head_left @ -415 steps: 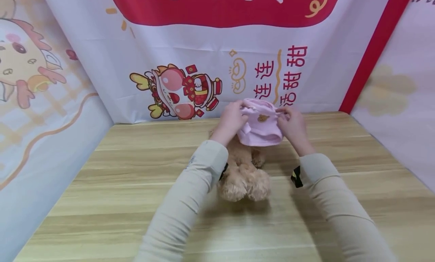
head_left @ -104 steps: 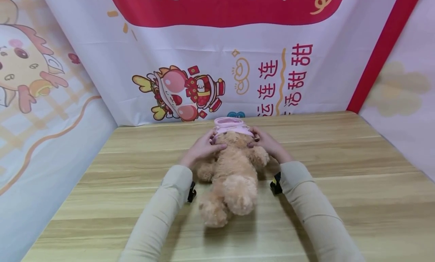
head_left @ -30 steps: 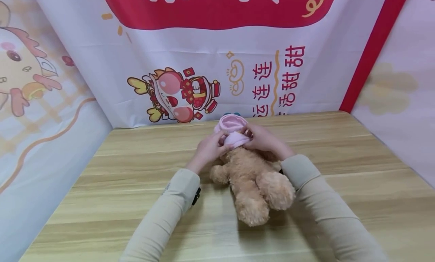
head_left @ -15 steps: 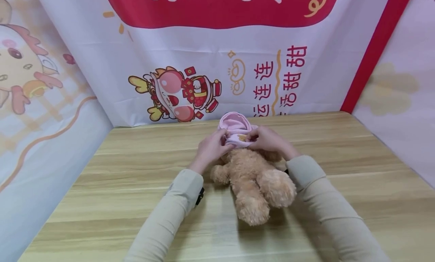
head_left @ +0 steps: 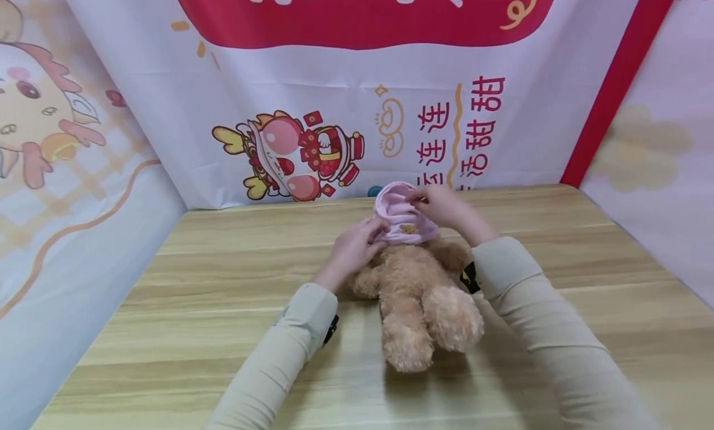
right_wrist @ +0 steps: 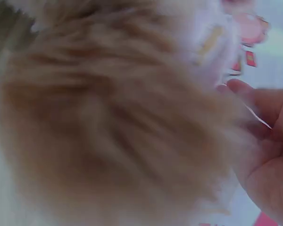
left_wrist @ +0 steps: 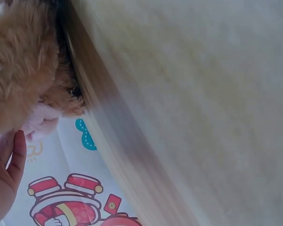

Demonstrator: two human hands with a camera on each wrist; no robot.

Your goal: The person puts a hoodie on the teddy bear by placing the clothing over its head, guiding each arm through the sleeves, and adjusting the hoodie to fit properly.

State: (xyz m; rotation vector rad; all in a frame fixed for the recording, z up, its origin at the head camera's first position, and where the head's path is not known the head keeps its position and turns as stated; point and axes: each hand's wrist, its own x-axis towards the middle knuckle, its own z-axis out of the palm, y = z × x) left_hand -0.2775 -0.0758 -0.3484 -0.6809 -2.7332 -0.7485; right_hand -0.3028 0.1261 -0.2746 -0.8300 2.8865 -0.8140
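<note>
- Working the pink garment (head_left: 398, 219) at the head end of the plush toy (head_left: 407, 275); the present step is best judged as settling the cloth evenly there.
- Left hand (head_left: 354, 247): thumb and fingertips pinch the garment's near side edge; in the left-wrist view, pink cloth meets the fingertips, with fur just beside them.
- Right hand (head_left: 443, 207): curled fingers grasp the cloth at the raised mouth of the garment, farther out than the left hand; blurred fur fills much of the right-wrist view.
- Between the hands: the garment's folded front, its small brown patch (head_left: 409, 229) just inward of the left fingertips. The toy's head is hidden, so how far the cloth covers it cannot be told.
- Back from both hands, toward the person: the toy's body and legs, gripped by neither, on the table (head_left: 195, 306).
- Sound technique: the left hand anchors its edge while the right draws the mouth outward in small, even pulls.
- Likely fault: one-sided pulling may twist the cloth or drag the toy along; fur probably catches in the folds, so the bunched front is best smoothed before either pinch is released.
</note>
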